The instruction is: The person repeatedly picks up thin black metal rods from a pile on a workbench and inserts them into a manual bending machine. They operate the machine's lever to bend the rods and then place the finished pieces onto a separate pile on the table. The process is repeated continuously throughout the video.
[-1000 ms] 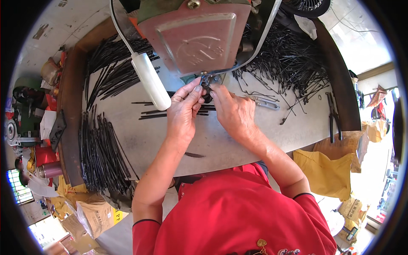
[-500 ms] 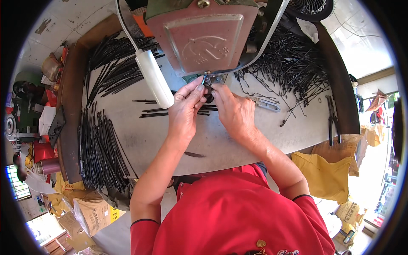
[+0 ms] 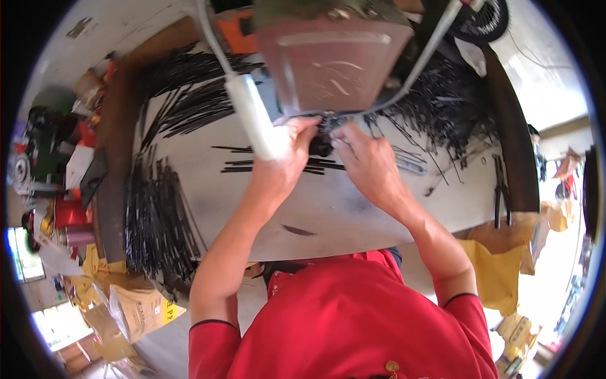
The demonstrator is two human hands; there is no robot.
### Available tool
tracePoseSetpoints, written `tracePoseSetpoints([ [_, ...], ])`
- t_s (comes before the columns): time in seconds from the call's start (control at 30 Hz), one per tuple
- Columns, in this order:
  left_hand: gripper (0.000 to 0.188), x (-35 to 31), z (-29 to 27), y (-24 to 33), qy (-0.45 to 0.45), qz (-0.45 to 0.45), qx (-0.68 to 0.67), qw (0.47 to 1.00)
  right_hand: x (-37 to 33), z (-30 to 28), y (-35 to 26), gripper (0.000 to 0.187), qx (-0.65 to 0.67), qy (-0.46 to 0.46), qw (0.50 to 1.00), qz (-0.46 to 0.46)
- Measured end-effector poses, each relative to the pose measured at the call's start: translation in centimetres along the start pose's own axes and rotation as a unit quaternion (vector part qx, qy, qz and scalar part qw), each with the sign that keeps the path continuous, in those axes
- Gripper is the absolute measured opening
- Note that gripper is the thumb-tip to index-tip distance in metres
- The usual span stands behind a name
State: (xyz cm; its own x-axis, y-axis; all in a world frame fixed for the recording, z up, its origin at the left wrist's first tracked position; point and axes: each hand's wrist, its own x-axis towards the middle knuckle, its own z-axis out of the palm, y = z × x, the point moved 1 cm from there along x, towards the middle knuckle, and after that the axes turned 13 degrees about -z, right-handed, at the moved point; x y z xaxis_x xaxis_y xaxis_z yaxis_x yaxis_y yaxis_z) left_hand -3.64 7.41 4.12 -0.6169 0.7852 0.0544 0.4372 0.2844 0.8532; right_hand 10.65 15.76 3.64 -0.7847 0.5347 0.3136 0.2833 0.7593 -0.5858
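Under the reddish-brown machine head, both hands work close together at its lower working part. My left hand has thumb and fingers pressed together at the left side of that part; whatever they pinch is too small and blurred to make out. My right hand is closed, its fingertips at the right side of the same dark metal part. Anything inside its fingers is hidden. Several thin black rods lie on the metal table beneath the hands. A white tubular lamp hangs in front of my left hand.
Bundles of black rods cover the table's left side, with more rods behind. A tangled heap of bent black rods fills the back right. Pliers lie by the raised right edge. A fan stands behind.
The view has shifted, so the whole scene sits further right and is more blurred. My left fingers have drawn slightly away from the machine's middle; my right hand remains beside it.
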Motion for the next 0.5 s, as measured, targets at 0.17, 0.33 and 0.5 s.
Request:
tracePoseSetpoints([
  [0.17,0.014,0.1,0.7,-1.0,-0.003,-0.049,-0.139,0.989,-0.5,0.4,0.2,0.014,0.095,0.035,0.994,0.031],
  [0.33,0.019,-0.5,0.7,-1.1,-0.079,-0.133,-0.328,0.932,-0.5,-0.9,-0.4,0.015,0.089,0.003,0.996,0.016],
  [0.5,0.025,-2.5,0.7,-1.6,-0.255,-0.231,-0.408,0.846,-2.9,-1.3,-1.6,0.02,0.105,-0.015,0.994,0.004],
])
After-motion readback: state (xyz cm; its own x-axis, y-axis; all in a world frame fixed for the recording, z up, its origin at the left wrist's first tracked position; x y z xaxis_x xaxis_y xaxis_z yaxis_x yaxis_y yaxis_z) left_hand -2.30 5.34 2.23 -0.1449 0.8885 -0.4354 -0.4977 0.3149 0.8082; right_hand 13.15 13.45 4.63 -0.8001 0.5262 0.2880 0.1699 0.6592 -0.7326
